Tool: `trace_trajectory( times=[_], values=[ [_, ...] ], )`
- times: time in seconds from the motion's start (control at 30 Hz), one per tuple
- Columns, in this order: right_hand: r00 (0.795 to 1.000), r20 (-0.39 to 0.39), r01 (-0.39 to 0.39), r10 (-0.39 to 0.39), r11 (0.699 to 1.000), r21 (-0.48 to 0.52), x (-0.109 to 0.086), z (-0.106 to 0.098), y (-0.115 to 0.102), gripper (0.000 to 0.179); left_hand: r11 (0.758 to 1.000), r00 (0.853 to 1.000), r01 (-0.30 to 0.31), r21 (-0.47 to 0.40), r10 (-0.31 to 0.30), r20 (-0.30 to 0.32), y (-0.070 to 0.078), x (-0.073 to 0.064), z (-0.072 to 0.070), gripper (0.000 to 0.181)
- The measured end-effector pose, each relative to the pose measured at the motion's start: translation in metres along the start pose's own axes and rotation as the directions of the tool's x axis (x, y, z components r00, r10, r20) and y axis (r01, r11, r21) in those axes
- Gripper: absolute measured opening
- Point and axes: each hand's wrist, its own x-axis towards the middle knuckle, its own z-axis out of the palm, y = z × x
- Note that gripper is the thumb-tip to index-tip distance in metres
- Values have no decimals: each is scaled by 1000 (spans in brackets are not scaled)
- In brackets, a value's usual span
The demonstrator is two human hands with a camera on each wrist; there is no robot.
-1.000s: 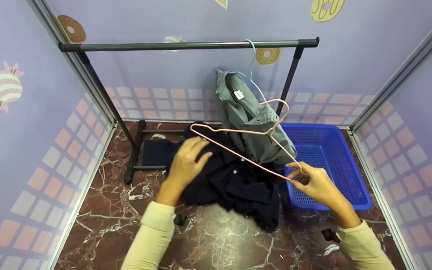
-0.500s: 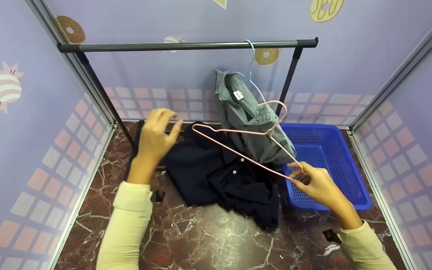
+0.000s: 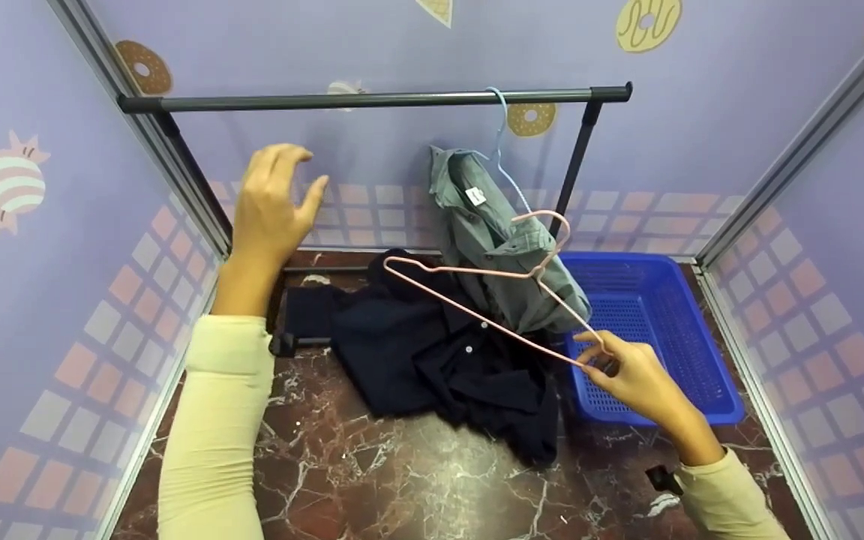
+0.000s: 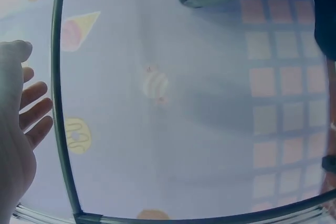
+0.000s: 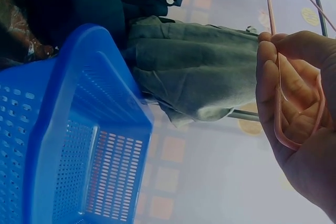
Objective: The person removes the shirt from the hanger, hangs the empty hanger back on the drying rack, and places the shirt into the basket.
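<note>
My right hand (image 3: 631, 375) grips one end of a pink clothes hanger (image 3: 469, 270), its thumb and fingers around the bent wire in the right wrist view. The hanger's hook points up and its far end reaches left over a dark navy shirt (image 3: 402, 352) with white buttons, which lies in a heap on the floor. Raised at the left, my left hand (image 3: 271, 202) holds nothing, fingers loosely bent and thumb apart, below the rack's bar. Behind the pink hanger a grey-green shirt (image 3: 469, 217) hangs from a light blue hanger (image 3: 503, 150) on that bar.
A black clothes rack (image 3: 372, 99) spans the back, its feet on the brown marbled floor (image 3: 372, 457). At the right stands a blue plastic basket (image 3: 702, 360). Patterned purple wall panels (image 3: 814, 150) enclose the space on three sides.
My left hand has moved up and to the left, away from the pink hanger's far end. The right hand and the hanger have stayed nearly in place.
</note>
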Motion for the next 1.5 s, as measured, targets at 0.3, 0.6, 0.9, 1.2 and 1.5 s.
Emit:
trace_trajectory(
  times=[0.3,0.6,0.9,1.2,1.5],
  values=[
    [1000,5,-3,3,1000,-3,-1,3,-3,48,985,985,168,35,-169,21,-17,35,-15,43],
    [1000,27,13,-13,1000,1,2,7,-10,45,950,959,266,161,-277,51,-37,56,-24,48],
    [999,36,-2,3,1000,-22,10,15,-20,42,927,935,344,148,-353,39,-44,70,-22,30],
    [999,6,-31,31,999,36,22,32,-35,38,899,907,418,130,-420,-16,-44,74,-19,24],
    [996,-31,-83,86,993,83,55,40,-57,30,892,898,441,97,-439,-37,-44,75,-18,22]
  ],
)
